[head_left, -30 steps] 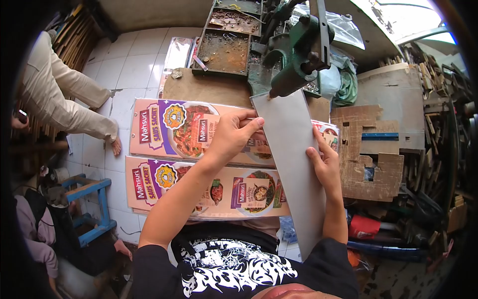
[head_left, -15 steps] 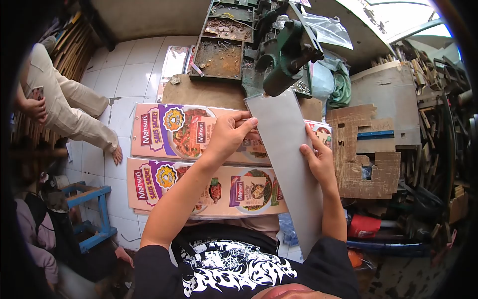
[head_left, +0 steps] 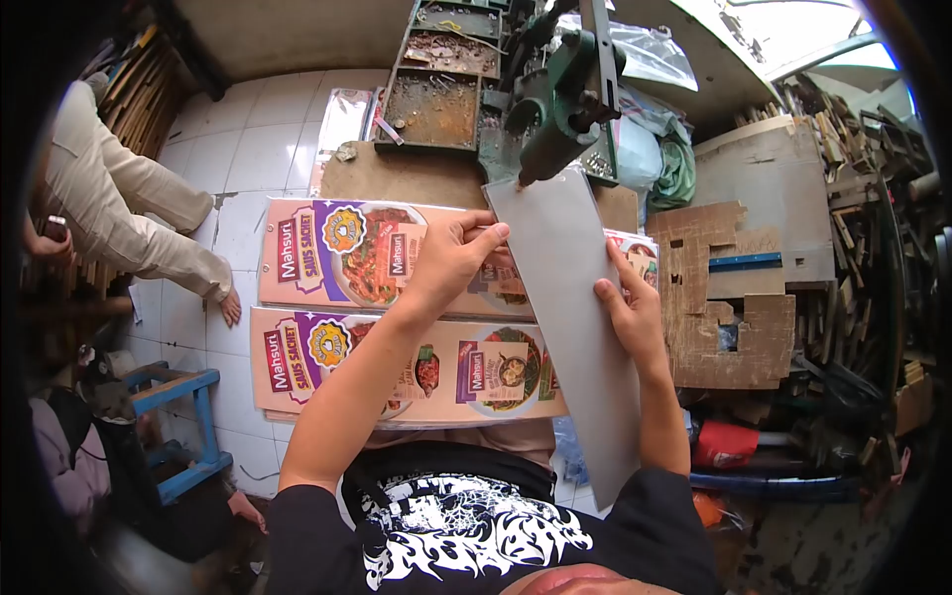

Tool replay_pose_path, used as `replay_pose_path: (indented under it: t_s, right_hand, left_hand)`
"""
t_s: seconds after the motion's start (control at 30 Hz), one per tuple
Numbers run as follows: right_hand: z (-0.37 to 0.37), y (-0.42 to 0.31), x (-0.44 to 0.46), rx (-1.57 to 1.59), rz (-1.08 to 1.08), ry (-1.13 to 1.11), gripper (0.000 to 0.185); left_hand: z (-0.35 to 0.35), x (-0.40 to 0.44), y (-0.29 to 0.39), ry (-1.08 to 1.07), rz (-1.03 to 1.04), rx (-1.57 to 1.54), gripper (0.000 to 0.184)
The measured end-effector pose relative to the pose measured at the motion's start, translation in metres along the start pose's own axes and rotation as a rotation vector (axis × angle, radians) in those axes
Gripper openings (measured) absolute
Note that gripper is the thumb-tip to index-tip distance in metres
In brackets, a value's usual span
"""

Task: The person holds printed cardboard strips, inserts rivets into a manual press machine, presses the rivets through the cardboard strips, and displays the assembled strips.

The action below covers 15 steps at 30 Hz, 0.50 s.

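A long grey sheet [head_left: 575, 317] lies slanted in front of me, its far end under the tip of a green press [head_left: 560, 119]. My left hand [head_left: 461, 256] pinches the sheet's left edge near that end, thumb on top. Along the right edge, my right hand [head_left: 633, 309] grips the sheet between thumb and fingers. Below my left hand are two stacks of printed Mahsuri strips, an upper stack [head_left: 342, 253] and a lower one [head_left: 397, 375]; the sheet covers part of both.
A parts tray [head_left: 431, 104] with small metal pieces stands left of the press. Cut brown boards [head_left: 719, 337] lie at the right. A person in beige trousers [head_left: 129, 208] is at the left, above a blue stool frame [head_left: 203, 436].
The press lever has swung up and down, and its tip has stayed at the sheet's far end. Both hands keep their hold; the view has shifted slightly.
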State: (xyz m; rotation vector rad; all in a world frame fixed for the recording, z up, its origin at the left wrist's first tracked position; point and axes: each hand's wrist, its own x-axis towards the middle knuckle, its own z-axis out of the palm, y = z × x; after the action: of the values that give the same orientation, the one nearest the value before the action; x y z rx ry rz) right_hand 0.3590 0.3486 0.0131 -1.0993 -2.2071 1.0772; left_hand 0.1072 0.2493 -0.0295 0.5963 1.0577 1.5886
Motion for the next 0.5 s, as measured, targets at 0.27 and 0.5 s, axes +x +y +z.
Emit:
replay_pose_path:
  t_s: [0.27,0.5]
  right_hand:
    - [0.005,-0.027,-0.033,0.115,0.001,0.142,0.052]
    - [-0.032,0.001,-0.06,0.79,0.078,-0.194,0.046]
  left_hand:
    - [-0.005,-0.003,0.0,-0.057,-0.013,0.004,0.021]
    - [-0.007,0.001,-0.002,-0.038,-0.072,-0.118,0.036]
